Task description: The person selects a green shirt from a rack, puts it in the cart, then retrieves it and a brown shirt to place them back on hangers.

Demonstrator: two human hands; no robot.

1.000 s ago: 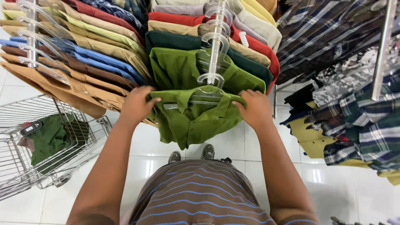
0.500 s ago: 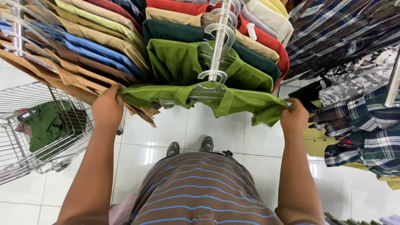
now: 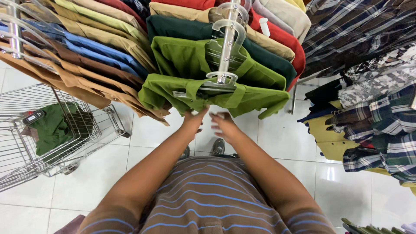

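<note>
1. Faced a sloping chrome rail [image 3: 226, 47] packed with hanging shirts; plaid shirts [image 3: 372, 108] at the right cut off by the edge.
2. Noted at the left a wire trolley [image 3: 26, 173] with a dark green garment [image 3: 52, 130] inside, its kind hard to make out.
3. Judged as handling the front light green shirt [image 3: 255, 97], hung on a clear hanger [image 3: 216, 84] at the rail's low end.
4. Raised the left hand [image 3: 193, 119] and right hand [image 3: 223, 123] close together to its lower edge; for further handling, probably needed a firm pinch of cloth.
5. Blurred, loosely curled fingers [image 3: 216, 116]; could not tell whether any cloth was held.
</note>
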